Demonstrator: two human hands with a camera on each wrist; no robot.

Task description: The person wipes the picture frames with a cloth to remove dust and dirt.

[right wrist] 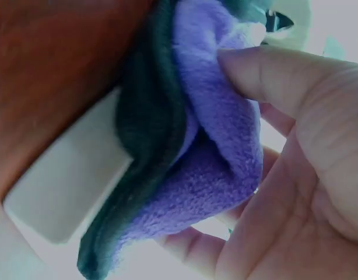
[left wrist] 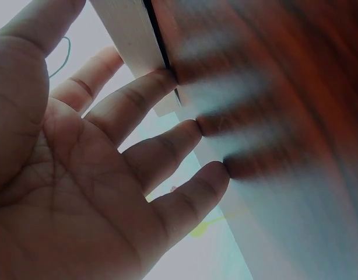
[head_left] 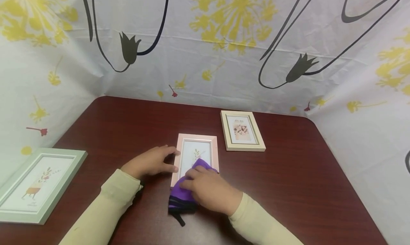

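A pink-bordered picture frame (head_left: 193,152) lies face up on the table, with a plant drawing behind its pane. My left hand (head_left: 153,162) is at its left edge, fingers extended and spread; in the left wrist view the fingertips (left wrist: 211,175) reach down to the tabletop beside the frame's side. My right hand (head_left: 211,188) holds a purple cloth (head_left: 182,194) with black trim against the lower part of the frame, covering that part. In the right wrist view, the thumb and fingers pinch the folded fuzzy cloth (right wrist: 220,140), and a corner of the frame (right wrist: 68,175) shows beyond it.
A cream picture frame (head_left: 242,130) lies behind and to the right. At the left edge of the dark red table (head_left: 288,188) is a larger pale green frame (head_left: 36,184). Patterned white fabric (head_left: 205,56) hangs around the back and sides.
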